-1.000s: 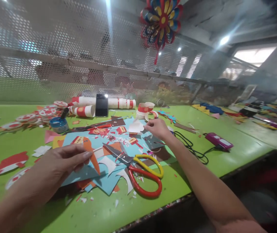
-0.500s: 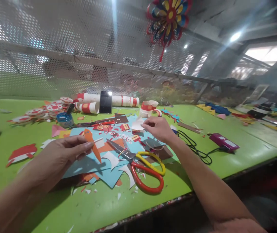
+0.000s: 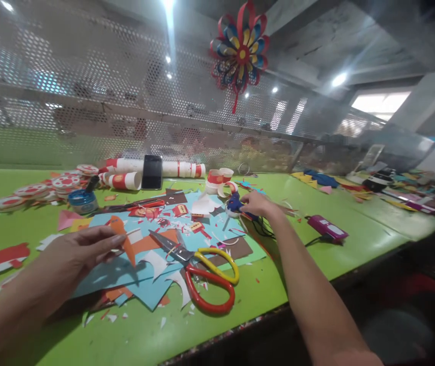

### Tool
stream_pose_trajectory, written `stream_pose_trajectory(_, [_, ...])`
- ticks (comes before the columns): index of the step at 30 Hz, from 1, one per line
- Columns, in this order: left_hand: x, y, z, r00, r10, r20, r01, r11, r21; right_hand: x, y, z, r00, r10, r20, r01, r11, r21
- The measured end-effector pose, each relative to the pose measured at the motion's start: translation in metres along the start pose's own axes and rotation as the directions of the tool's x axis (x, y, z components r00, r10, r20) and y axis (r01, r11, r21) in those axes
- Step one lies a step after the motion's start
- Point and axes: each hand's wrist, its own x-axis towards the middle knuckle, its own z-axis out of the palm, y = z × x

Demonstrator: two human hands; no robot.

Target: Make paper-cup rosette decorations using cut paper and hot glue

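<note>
My left hand (image 3: 83, 251) pinches a pointed orange paper piece (image 3: 123, 241) between thumb and fingers, above the scrap-covered blue paper (image 3: 152, 292). At the right of the paper pile, my right hand (image 3: 257, 204) has its fingers closed on what looks like a blue hot glue gun (image 3: 234, 203); part of it is hidden by the fingers. A black cord runs from behind the right wrist. Between the hands lie large scissors (image 3: 211, 290) with one red and one yellow handle, blades partly apart. A white paper piece (image 3: 203, 206) rests left of the glue gun.
A blue-lidded jar (image 3: 83, 202), a phone (image 3: 152, 172) and red-white paper rolls (image 3: 125, 180) stand at the back. Flower-patterned discs (image 3: 64, 184) are piled at left. A purple box (image 3: 327, 229) with a cord lies at right. A paper flower (image 3: 242, 53) hangs above.
My right hand has left the white paper piece, moved right and taken hold of the blue glue gun. My left hand still holds the orange piece. The view has shifted right.
</note>
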Motion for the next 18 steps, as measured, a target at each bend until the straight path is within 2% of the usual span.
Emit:
stream_pose_trajectory(4, [-0.004,0.007,0.007,0.991,-0.016,0.134,0.036,0.989,-0.147,0.003,-0.004,0.008,0.996,0.026,0.090,-0.019,0.997,-0.077])
stream_pose_trajectory(11, [0.001,0.011,0.010,0.989,0.068,0.134,-0.026,0.955,-0.294,0.007,-0.001,0.008,0.995,0.051,0.091,-0.039,0.990,-0.136])
stream_pose_trajectory(14, [-0.001,0.015,0.013,0.988,0.067,0.139,-0.020,0.948,-0.318,0.008,0.006,0.004,0.998,0.055,0.008,-0.054,0.993,-0.101])
stream_pose_trajectory(18, [-0.002,0.018,0.015,0.986,0.073,0.147,-0.019,0.941,-0.338,0.009,0.016,-0.005,0.979,0.034,-0.200,-0.027,0.999,0.040])
